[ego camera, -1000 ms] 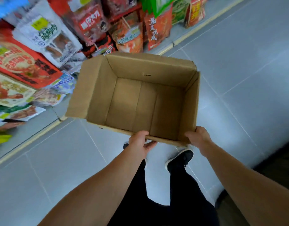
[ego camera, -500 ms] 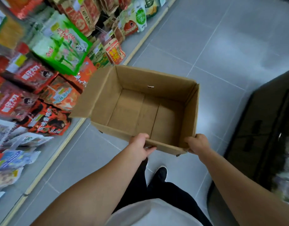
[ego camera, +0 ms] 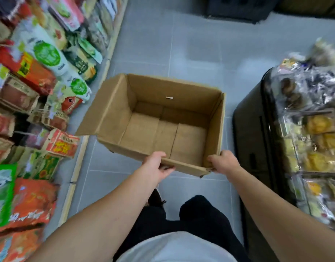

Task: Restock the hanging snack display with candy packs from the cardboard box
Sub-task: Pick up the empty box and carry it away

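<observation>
Cardboard box (ego camera: 164, 129) is held out in front of the person, off the grey tile floor (ego camera: 197, 53), in the aisle between the snack display (ego camera: 36, 95) on the left and a dark bin (ego camera: 257, 148) of wrapped goods on the right.

Orientation: open side faces up toward the camera. Long axis runs roughly left-right across the aisle, near edge tilted slightly, right corner closer to the person. Far wall points down the aisle.

Look: plain brown corrugated, no print visible inside. Left flap is folded outward and sticks up toward the display. Bottom shows the inner flaps meeting in seams, three panels visible. Small pale scrap or staple sits on the inside of the far wall. Nothing visible inside the box, no candy packs.

Grip: left hand (ego camera: 156, 165) holds the near wall left of centre, fingers curled over the rim, thumb on the outer face. Right hand (ego camera: 222, 161) grips the near right corner, fingers wrapped around it; fingertips hidden behind the cardboard.

Display packs are motion-blurred: red, orange, green and white pouches, text unreadable. Black trousers (ego camera: 191, 220) and a white shirt (ego camera: 174, 248) edge show at the bottom between the forearms.
</observation>
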Demonstrator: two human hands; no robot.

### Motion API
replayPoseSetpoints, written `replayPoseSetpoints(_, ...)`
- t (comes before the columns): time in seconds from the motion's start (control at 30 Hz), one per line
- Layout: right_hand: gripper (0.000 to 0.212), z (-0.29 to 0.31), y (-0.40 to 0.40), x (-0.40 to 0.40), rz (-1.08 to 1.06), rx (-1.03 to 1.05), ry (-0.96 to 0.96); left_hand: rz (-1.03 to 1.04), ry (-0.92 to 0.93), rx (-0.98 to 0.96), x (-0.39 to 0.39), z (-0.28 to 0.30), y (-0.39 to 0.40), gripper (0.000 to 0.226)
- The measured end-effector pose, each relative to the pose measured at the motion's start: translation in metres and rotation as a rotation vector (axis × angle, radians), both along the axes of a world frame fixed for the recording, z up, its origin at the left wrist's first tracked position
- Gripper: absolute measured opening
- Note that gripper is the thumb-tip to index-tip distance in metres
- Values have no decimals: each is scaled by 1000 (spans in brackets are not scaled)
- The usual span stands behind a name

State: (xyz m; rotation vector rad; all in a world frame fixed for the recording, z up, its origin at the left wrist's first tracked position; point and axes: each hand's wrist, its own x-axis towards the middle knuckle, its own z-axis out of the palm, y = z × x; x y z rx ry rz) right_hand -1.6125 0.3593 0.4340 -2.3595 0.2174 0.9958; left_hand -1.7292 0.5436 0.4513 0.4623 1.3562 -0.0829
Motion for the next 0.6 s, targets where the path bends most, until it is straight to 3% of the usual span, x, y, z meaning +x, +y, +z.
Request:
replayPoseSetpoints(0.17,24,3,23,94,-148,37,13,-158,6,40,121,14,36,6)
replayPoseSetpoints(0.3,26,-7,42,176,-230,82,8,-251,14,92,220,12,61,26)
replayPoseSetpoints(0.47,19,-8,58,314,-305,111,16,-339,31,116,371,15,78,10)
replayPoseSetpoints(0.6,20,0,65,400,-321,102,3,-338,30,123,461,23,86,20)
